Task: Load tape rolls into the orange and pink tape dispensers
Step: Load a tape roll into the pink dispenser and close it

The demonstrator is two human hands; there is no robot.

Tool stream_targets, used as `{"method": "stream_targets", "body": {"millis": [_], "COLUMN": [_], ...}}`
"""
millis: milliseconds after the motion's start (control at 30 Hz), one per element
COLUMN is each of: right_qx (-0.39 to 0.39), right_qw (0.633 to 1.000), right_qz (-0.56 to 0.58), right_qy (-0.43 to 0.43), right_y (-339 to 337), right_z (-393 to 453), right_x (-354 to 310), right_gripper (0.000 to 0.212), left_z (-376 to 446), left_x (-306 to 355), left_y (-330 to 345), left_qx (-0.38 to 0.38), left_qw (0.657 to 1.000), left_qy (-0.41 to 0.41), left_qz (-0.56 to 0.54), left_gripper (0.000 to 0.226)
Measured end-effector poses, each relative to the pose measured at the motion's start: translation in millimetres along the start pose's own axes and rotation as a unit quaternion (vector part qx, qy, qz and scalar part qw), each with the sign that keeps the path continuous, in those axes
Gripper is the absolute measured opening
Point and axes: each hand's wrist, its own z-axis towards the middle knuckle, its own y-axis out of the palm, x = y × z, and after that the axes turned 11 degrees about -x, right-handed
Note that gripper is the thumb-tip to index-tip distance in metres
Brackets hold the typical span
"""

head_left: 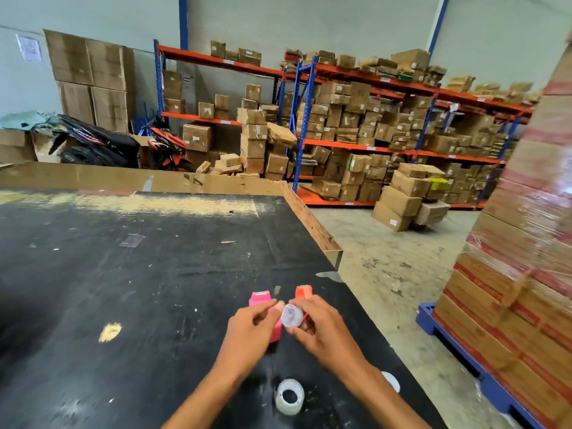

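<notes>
Tape roll (292,315), small and clear, sits pinched between both hands: right hand (322,331) grips its rim, left hand (247,328) has fingertips closed on its edge. Pink dispenser (268,314) lies half hidden under the left hand, orange dispenser (304,291) peeks out just beyond the right one, both glossy plastic. Second clear roll (290,396) lies flat between the forearms on the scuffed black counter (123,289).

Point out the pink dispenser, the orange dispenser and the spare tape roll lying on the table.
pink dispenser (259,298), head view, top end.
orange dispenser (303,291), head view, top end.
spare tape roll (289,396), head view, near rim.
</notes>
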Motion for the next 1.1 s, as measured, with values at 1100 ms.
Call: {"method": "stream_targets", "body": {"millis": [1100], "right_qx": [-0.088], "right_qw": [0.993], "right_qz": [0.081], "right_qy": [-0.015], "right_y": [-23.1], "right_z": [-57.9], "right_x": [49.5], "right_gripper": [0.027], "left_z": [-34.7], "left_x": [9.1], "left_y": [79.5], "left_qx": [0.031], "left_qw": [0.980], "left_qy": [-0.090], "left_qz": [-0.173], "left_gripper": [0.010]}}
